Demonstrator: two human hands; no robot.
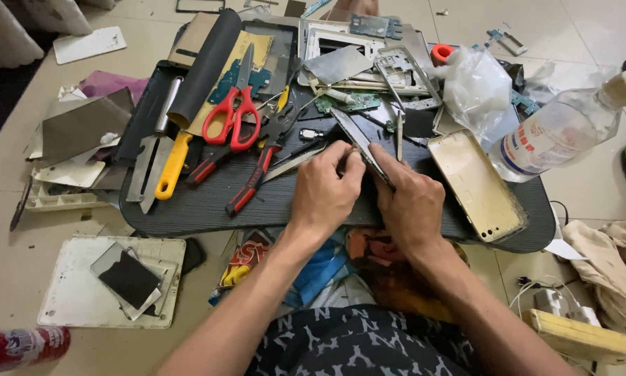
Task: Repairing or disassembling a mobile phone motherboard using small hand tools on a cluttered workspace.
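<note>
My right hand (pixel 414 202) grips a thin phone panel (pixel 361 143) on edge over the dark work tray (pixel 208 205), while my left hand (pixel 325 191) pinches a slim tool against it. The gold back cover (pixel 476 184) already lies apart beside me; the panel looks still unseparated, I judge.

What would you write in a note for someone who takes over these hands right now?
Left hand: pinches a thin tool against the edge of the phone.
Right hand: grips the phone, held on edge over the black tray.
Nearby: gold back cover at right; red scissors and red-handled pliers at left.
Done: tool is at the seam.
Left: the phone is not yet visibly apart.
</note>
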